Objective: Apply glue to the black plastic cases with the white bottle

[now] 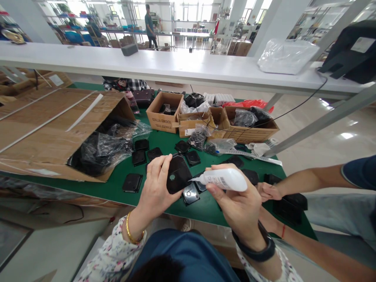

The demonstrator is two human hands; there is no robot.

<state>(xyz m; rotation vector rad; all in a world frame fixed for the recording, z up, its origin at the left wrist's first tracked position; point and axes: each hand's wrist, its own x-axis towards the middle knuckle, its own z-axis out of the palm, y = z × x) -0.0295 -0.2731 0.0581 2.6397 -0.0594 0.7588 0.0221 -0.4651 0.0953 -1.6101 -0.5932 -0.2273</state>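
Observation:
My left hand is closed on a flat black plastic part with a cut corner, held tilted above the table. In my right hand lies a white squeeze bottle, gripped on its side. The bottle's thin nozzle points left, and its tip is at the right edge of the black part; whether it touches I cannot tell. Below the two hands a shiny silver-faced square unit rests on the table. Several black square parts lie around, one of them a black square part left of my left hand.
A co-worker's hand works at the right beside stacked black parts. A large carton with plastic-wrapped contents covers the green table's left. Small cartons stand at the back. A white shelf crosses above.

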